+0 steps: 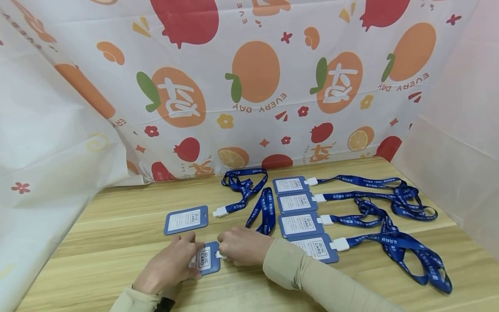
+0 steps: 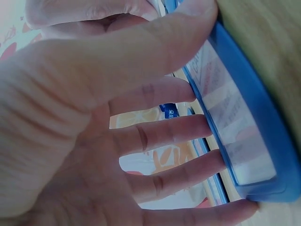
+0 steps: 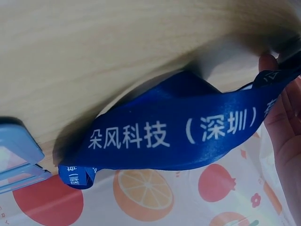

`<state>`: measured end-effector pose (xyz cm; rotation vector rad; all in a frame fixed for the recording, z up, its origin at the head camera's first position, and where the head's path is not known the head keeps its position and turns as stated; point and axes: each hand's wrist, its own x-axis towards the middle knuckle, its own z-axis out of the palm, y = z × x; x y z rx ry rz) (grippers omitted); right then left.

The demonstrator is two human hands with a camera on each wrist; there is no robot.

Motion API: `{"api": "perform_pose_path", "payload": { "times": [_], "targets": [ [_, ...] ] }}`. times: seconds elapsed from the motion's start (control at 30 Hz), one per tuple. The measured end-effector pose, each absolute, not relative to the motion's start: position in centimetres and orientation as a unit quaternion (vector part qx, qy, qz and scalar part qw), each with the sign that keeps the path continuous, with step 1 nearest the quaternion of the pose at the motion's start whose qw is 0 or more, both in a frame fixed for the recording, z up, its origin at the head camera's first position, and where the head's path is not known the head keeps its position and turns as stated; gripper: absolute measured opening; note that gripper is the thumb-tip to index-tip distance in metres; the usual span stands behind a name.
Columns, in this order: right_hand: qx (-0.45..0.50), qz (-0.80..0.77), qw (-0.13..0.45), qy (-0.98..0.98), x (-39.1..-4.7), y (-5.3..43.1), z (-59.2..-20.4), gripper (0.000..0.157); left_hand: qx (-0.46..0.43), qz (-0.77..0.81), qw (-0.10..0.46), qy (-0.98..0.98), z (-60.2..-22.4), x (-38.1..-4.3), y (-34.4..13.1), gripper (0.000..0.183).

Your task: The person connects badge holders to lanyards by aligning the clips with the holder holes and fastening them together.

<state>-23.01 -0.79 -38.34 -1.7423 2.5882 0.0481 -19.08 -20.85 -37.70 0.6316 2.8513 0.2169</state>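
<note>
My left hand (image 1: 170,262) holds a blue card holder (image 1: 213,265) with a white "ID/IC CARD" insert, thumb on one edge and fingertips along the opposite one. In the left wrist view the holder (image 2: 237,122) is slightly tilted over the wood. My right hand (image 1: 244,246) pinches the white clip end of a blue lanyard (image 1: 267,208) at the holder's slotted end. Its fingers partly hide the clip, so I cannot tell whether it is hooked in. The printed strap (image 3: 174,127) trails from that hand in the right wrist view.
A loose card holder (image 1: 186,220) lies behind my left hand, beside another lanyard (image 1: 243,188) with a white clip (image 1: 221,212). On the right, several holders with lanyards attached form a column, including this one (image 1: 290,185). A fruit-printed cloth (image 1: 257,130) hangs behind the wooden table (image 1: 97,242).
</note>
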Motion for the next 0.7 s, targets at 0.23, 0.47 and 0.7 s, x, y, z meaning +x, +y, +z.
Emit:
{"api": "perform_pose_path", "payload": {
  "times": [0.23, 0.47, 0.7],
  "targets": [
    [-0.562, 0.033, 0.01, 0.826, -23.05, -0.9, -38.38, 0.014, 0.205, 0.065, 0.108, 0.971, -37.53, -19.09, -20.77, 0.06],
    [-0.569, 0.039, 0.002, 0.822, -23.08, -0.91, -38.35, 0.014, 0.215, 0.07, 0.102, 0.969, -37.77, -19.15, -20.91, 0.059],
    [-0.573, 0.037, 0.003, 0.819, -23.04, -0.96, -38.31, 0.014, 0.217, 0.076, 0.102, 0.968, -37.78, -19.23, -20.96, 0.057]
  ]
}}
